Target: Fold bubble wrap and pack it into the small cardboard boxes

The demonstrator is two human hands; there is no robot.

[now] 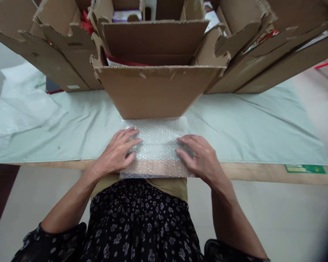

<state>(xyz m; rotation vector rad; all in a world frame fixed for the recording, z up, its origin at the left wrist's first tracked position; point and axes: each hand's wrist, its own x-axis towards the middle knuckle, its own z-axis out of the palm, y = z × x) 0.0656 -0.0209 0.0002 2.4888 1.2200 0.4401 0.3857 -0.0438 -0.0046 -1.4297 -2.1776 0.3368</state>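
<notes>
A sheet of clear bubble wrap (158,145) lies flat at the front edge of the table, its near end reaching over the bare wooden strip. On its left side rests my left hand (120,151), fingers spread over the plastic. My right hand (198,154) touches the right side, thumb and fingers apart and slightly bent. Neither hand is gripping anything. Just beyond the sheet stands an open cardboard box (161,91), with a red-edged item (125,62) partly visible inside.
More open cardboard boxes (68,54) stand in a row along the back, some with packaged items inside. Loose bubble wrap (22,105) is heaped at the left. A pale green cloth (257,127) covers the table, and a green label (305,169) sits on its right front edge.
</notes>
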